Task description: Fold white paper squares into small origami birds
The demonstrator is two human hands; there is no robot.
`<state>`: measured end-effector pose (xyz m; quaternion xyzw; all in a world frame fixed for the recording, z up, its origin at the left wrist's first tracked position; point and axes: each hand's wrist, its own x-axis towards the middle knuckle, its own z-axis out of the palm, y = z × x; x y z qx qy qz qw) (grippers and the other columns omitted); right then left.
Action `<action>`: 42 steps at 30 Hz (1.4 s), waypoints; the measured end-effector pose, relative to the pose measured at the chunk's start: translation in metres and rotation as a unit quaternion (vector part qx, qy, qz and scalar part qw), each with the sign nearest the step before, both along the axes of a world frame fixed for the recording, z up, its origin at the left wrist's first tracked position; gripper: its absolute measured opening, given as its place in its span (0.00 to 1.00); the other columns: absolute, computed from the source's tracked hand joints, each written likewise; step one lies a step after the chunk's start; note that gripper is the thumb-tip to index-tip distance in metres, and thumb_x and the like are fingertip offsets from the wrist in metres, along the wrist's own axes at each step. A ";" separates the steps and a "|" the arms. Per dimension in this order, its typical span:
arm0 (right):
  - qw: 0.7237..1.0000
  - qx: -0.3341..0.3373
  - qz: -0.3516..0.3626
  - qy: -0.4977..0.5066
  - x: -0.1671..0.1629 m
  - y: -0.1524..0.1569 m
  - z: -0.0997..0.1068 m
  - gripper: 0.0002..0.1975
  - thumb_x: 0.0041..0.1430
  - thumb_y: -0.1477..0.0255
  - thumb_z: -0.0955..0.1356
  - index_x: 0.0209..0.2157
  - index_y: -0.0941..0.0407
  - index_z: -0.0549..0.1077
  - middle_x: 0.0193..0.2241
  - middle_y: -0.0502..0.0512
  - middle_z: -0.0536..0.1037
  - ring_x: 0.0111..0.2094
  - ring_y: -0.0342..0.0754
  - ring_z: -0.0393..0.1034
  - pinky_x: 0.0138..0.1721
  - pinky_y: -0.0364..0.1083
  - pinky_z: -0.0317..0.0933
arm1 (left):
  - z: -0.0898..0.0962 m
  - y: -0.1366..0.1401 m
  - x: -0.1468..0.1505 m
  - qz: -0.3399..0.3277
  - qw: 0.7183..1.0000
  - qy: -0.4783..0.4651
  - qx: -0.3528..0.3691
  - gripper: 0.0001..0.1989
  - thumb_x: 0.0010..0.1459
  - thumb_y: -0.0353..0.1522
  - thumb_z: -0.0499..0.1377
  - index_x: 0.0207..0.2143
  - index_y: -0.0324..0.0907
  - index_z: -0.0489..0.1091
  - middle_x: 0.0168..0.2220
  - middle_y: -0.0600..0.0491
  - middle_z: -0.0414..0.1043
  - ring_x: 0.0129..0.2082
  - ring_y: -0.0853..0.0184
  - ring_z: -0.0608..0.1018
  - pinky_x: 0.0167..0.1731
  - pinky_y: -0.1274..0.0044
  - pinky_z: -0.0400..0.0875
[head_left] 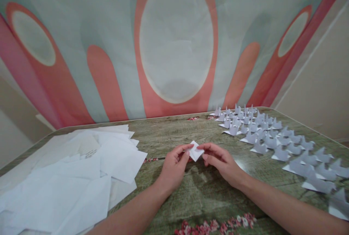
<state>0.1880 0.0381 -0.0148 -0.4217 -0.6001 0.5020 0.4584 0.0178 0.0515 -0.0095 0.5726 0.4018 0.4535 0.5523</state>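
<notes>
A small white piece of folded paper [195,152], diamond-shaped from here, is held up just above the middle of the table. My left hand [176,160] pinches its left corner between thumb and fingers. On the opposite side, my right hand [219,160] has its fingertips at the right corner, thumb slightly below. Fold lines cross the paper's face, though the finer creases are too small to make out.
Loose white paper sheets [73,177] lie in an overlapping pile at the left. Rows of folded white paper cranes [271,141] stand along the right. The wood-patterned table [163,133] with printed flowers ends at a patterned backdrop [174,39].
</notes>
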 end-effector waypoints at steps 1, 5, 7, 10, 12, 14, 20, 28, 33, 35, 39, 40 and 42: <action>1.000 0.000 0.000 -0.001 0.000 0.000 -0.001 0.11 0.55 0.66 0.65 0.40 0.55 0.67 0.25 0.48 0.67 0.27 0.42 0.62 0.30 0.42 0.58 | 0.000 0.000 0.000 0.001 1.000 -0.004 -0.002 0.14 0.54 0.33 0.56 0.42 0.38 0.71 0.43 0.48 0.71 0.39 0.65 0.73 0.40 0.75 0.68; 1.000 0.000 -0.005 -0.002 0.001 0.001 -0.003 0.12 0.55 0.67 0.65 0.40 0.56 0.67 0.25 0.48 0.67 0.26 0.42 0.61 0.28 0.42 0.57 | 0.001 -0.001 0.000 -0.001 1.000 -0.008 -0.003 0.14 0.53 0.34 0.57 0.42 0.39 0.71 0.42 0.48 0.71 0.39 0.65 0.73 0.40 0.74 0.69; 1.000 0.000 -0.006 -0.002 0.000 0.001 -0.003 0.12 0.55 0.67 0.65 0.40 0.56 0.67 0.25 0.48 0.67 0.26 0.42 0.61 0.28 0.42 0.56 | 0.003 -0.001 0.000 -0.004 1.000 -0.013 -0.006 0.14 0.53 0.34 0.57 0.42 0.39 0.71 0.42 0.48 0.72 0.39 0.65 0.73 0.40 0.75 0.69; 1.000 0.004 -0.007 -0.001 0.000 0.001 -0.003 0.11 0.54 0.67 0.65 0.40 0.56 0.67 0.25 0.48 0.67 0.26 0.42 0.60 0.28 0.42 0.56 | 0.006 -0.002 0.001 -0.007 1.000 -0.020 -0.014 0.15 0.52 0.34 0.58 0.43 0.39 0.71 0.44 0.49 0.71 0.38 0.66 0.74 0.41 0.75 0.68; 1.000 0.006 -0.010 -0.002 0.000 0.001 -0.002 0.11 0.54 0.66 0.65 0.39 0.56 0.67 0.26 0.48 0.67 0.26 0.42 0.60 0.28 0.42 0.56 | 0.007 -0.003 0.002 -0.006 1.000 -0.022 -0.014 0.15 0.52 0.34 0.59 0.43 0.39 0.71 0.44 0.49 0.72 0.37 0.66 0.74 0.41 0.75 0.68; 1.000 0.007 -0.013 -0.005 -0.001 0.001 -0.002 0.11 0.54 0.66 0.65 0.39 0.56 0.67 0.27 0.49 0.68 0.27 0.42 0.60 0.28 0.42 0.56 | 0.008 -0.003 0.002 -0.007 1.000 -0.021 -0.013 0.16 0.52 0.34 0.58 0.44 0.38 0.71 0.44 0.48 0.72 0.38 0.66 0.74 0.41 0.75 0.68; 0.999 0.011 -0.025 -0.017 0.000 0.002 -0.002 0.11 0.54 0.66 0.65 0.39 0.55 0.67 0.26 0.49 0.67 0.27 0.42 0.61 0.28 0.42 0.57 | 0.005 -0.003 0.001 -0.018 0.999 -0.020 -0.028 0.20 0.51 0.34 0.60 0.47 0.39 0.68 0.47 0.48 0.70 0.41 0.64 0.73 0.43 0.74 0.67; 1.000 0.006 -0.028 -0.010 0.001 0.002 -0.002 0.11 0.54 0.66 0.65 0.39 0.55 0.67 0.25 0.48 0.67 0.26 0.43 0.61 0.29 0.43 0.57 | 0.000 -0.003 0.001 -0.033 0.999 -0.014 -0.025 0.25 0.50 0.33 0.61 0.51 0.39 0.64 0.40 0.48 0.73 0.40 0.65 0.74 0.43 0.73 0.67; 1.000 0.005 -0.025 0.001 0.001 0.002 -0.002 0.11 0.53 0.67 0.65 0.39 0.55 0.67 0.25 0.48 0.67 0.27 0.42 0.61 0.29 0.42 0.57 | 0.001 -0.003 0.000 -0.038 0.999 -0.010 -0.024 0.26 0.50 0.33 0.60 0.52 0.39 0.63 0.40 0.48 0.73 0.39 0.65 0.74 0.43 0.72 0.67; 1.000 0.002 -0.025 0.002 0.001 0.002 -0.002 0.11 0.54 0.67 0.65 0.39 0.55 0.67 0.25 0.48 0.67 0.27 0.42 0.61 0.29 0.42 0.57 | 0.001 -0.003 0.001 -0.040 0.999 -0.010 -0.023 0.26 0.50 0.33 0.60 0.52 0.39 0.63 0.42 0.47 0.72 0.39 0.65 0.74 0.43 0.72 0.67; 1.000 0.005 -0.030 -0.005 0.001 0.002 -0.001 0.11 0.54 0.66 0.65 0.39 0.55 0.67 0.25 0.48 0.67 0.26 0.42 0.61 0.29 0.42 0.57 | 0.001 -0.003 0.001 -0.045 0.999 -0.005 -0.023 0.27 0.50 0.32 0.60 0.53 0.39 0.62 0.43 0.47 0.71 0.39 0.66 0.74 0.43 0.73 0.67; 0.999 0.006 -0.030 -0.008 0.001 0.001 -0.001 0.12 0.54 0.66 0.65 0.39 0.55 0.67 0.24 0.48 0.67 0.26 0.42 0.61 0.29 0.42 0.57 | 0.001 -0.003 0.001 -0.044 0.999 -0.003 -0.022 0.26 0.50 0.32 0.60 0.53 0.39 0.62 0.43 0.47 0.71 0.38 0.66 0.74 0.43 0.73 0.67; 0.999 0.007 -0.030 -0.015 0.001 0.001 -0.001 0.12 0.54 0.65 0.65 0.39 0.55 0.67 0.24 0.48 0.67 0.26 0.43 0.62 0.28 0.42 0.57 | 0.002 -0.004 0.001 -0.038 0.999 0.002 -0.022 0.26 0.50 0.31 0.60 0.53 0.39 0.63 0.42 0.47 0.72 0.38 0.66 0.74 0.42 0.73 0.67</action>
